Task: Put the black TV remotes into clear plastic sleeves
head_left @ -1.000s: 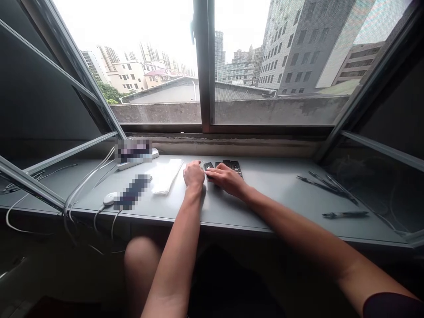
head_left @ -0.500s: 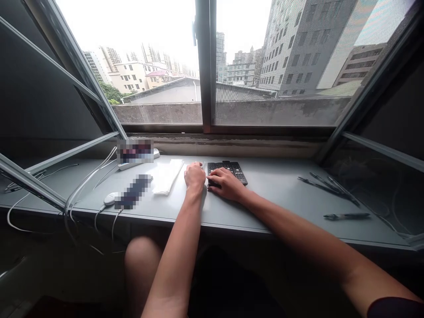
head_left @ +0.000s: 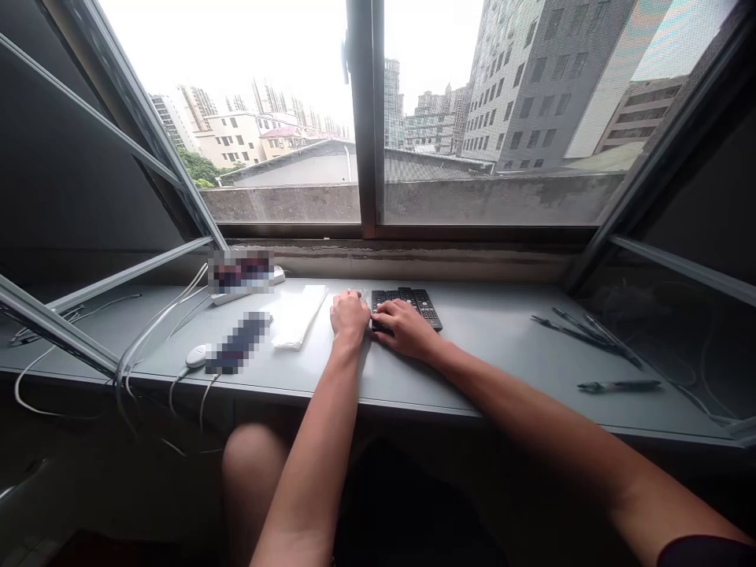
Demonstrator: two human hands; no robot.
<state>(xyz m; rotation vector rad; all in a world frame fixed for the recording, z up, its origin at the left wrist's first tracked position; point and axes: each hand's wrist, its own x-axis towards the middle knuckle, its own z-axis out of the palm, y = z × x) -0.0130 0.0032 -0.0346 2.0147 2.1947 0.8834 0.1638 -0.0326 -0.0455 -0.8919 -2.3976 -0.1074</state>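
Observation:
Several black remote controls lie side by side on the grey desk, their button faces up. My right hand rests over their near left part, fingers curled and thumb below, gripping the leftmost remote and hiding much of it. Just left of the row, my left hand is closed, its knuckles up and its fingertips close to those of my right hand. A bit of clear material shows beside its fingers; what it holds is hidden. A folded white sheet or bag lies to the left of my left hand.
Farther left are a blurred-out phone-like item, a round white charger, a white power strip and loose cables. Several pens lie at the right. Metal frames flank the desk, and a window stands behind.
My left hand has turned slightly and shifted a little right, its fingertips closer to the right hand. My right hand and the remotes stay nearly in place.

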